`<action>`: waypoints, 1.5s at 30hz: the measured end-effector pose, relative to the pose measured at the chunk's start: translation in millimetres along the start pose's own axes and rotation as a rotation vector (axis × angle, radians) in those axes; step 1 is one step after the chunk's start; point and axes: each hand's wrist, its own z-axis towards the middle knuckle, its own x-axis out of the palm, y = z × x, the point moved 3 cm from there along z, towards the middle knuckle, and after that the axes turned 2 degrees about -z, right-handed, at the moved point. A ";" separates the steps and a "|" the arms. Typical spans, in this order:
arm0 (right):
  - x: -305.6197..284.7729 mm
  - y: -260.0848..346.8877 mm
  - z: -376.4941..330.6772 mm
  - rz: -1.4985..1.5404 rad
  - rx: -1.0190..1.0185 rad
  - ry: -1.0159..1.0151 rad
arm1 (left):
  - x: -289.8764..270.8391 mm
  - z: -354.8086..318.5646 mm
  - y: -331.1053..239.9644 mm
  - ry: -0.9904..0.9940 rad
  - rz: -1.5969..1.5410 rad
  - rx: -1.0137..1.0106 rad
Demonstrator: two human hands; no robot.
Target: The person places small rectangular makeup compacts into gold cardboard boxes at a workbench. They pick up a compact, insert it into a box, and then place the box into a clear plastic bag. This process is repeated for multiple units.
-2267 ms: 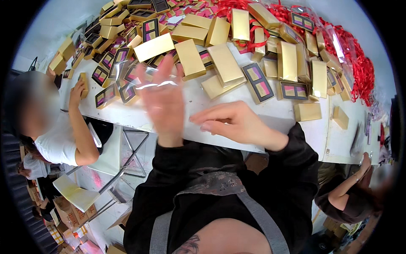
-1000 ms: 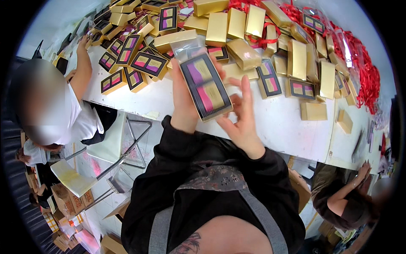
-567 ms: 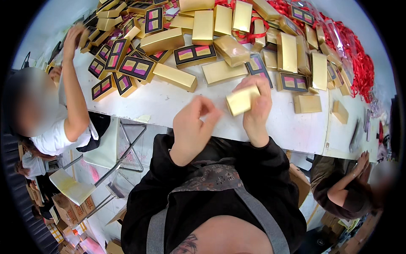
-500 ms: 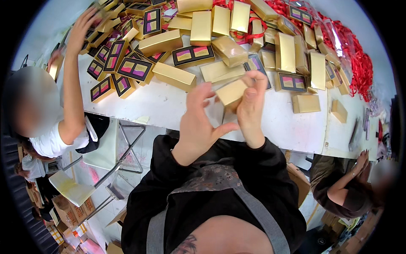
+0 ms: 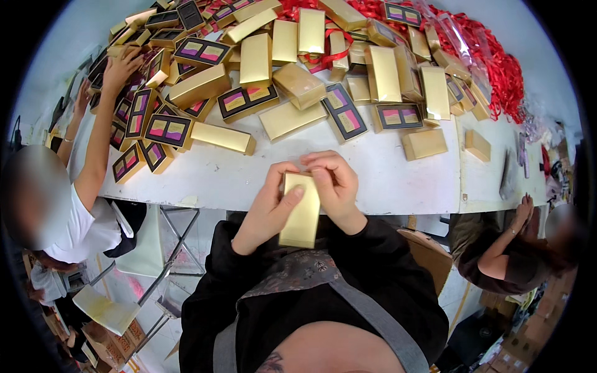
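A plain gold box (image 5: pixel 300 217) stands out between my hands, just over the near edge of the table. My left hand (image 5: pixel 268 208) grips it from the side, thumb lying across its upper face. At the box's far end my right hand (image 5: pixel 336 189) is closed, its fingers curled against the top corner; exactly what those fingertips pinch is hidden. Beyond them on the table lie a flat gold box (image 5: pixel 292 120), a box with a dark two-panel front (image 5: pixel 343 112) and a long gold box (image 5: pixel 222 138).
A large heap of gold boxes (image 5: pixel 255 59) covers the back of the white table (image 5: pixel 385 180). Red ribbon (image 5: pixel 497 74) is piled at the far right. On the left a co-worker's hand (image 5: pixel 118 68) reaches into the heap. Another person's hands (image 5: pixel 525 211) are at the right.
The gold box has come down toward my body and now points lengthwise. Both hands have closed in on it. The co-worker's arm on the left has lowered onto the heap.
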 end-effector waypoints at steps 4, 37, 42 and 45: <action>4.6 2.8 5.7 0.398 0.486 -0.176 | -4.0 0.1 -8.1 -0.110 0.431 0.125; -208.4 40.5 227.3 -1.000 -0.395 -0.471 | 37.2 62.7 -17.5 0.114 0.200 0.288; -186.8 -2.8 227.7 -0.976 0.014 -0.208 | 23.6 71.2 12.7 0.117 0.051 0.176; -157.0 -26.1 211.2 -0.880 0.031 -0.095 | 12.7 58.7 26.4 0.111 -0.121 0.079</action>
